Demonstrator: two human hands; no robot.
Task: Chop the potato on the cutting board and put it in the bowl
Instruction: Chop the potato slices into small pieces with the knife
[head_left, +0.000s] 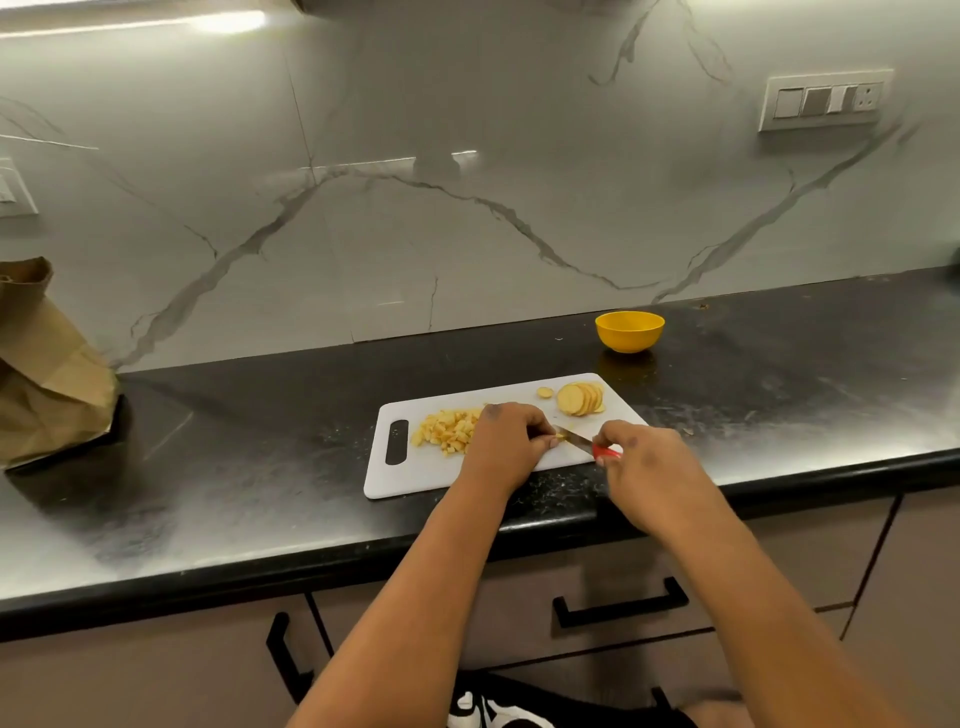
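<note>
Right hand (649, 462) grips knife (582, 441); one bowl (629, 331).

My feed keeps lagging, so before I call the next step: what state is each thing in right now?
Diced potato: piled on the board's left part.
Potato slices: stacked, uncut, at the far right.
Cutting board: flat on the counter.
Knife: blade down at the board.
Right hand: grips the knife's red handle.
Left hand: fingers curled, pinning potato at the blade.
Yellow bowl: upright behind the board; contents unseen.
Paper bag: standing, crumpled.
</note>
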